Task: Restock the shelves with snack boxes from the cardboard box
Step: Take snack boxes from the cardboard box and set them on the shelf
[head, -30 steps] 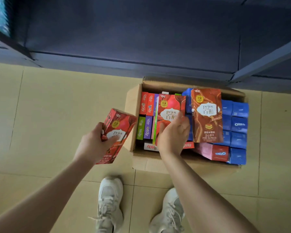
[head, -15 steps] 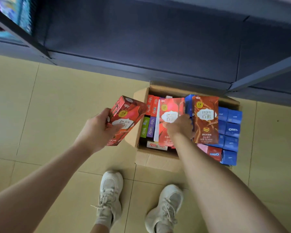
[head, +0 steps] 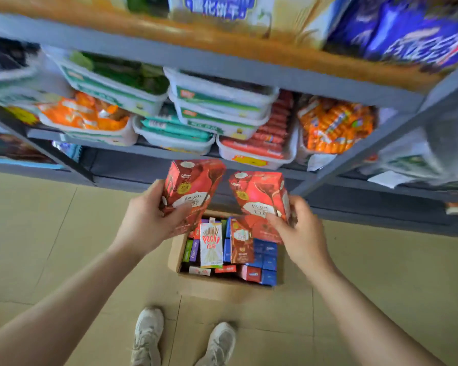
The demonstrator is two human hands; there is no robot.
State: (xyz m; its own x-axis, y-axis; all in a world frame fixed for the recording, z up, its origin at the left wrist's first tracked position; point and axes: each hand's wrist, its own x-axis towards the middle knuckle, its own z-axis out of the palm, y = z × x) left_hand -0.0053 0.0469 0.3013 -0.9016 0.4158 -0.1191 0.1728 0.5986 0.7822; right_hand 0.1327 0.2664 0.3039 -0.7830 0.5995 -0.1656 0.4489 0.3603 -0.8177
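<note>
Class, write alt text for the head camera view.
A person's left hand and right hand each hold a red snack box above an open cardboard box of snacks on the floor, facing stocked shelves.

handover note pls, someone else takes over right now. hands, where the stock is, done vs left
Left hand: holds a red Pejoy box.
Right hand: holds a second red Pejoy box.
Both boxes are lifted above the cardboard box on the floor, facing the shelves.
Done: two boxes pulled out.
Left: shelve these two. The carton still holds a white Pocky box, blue boxes and others.
</note>
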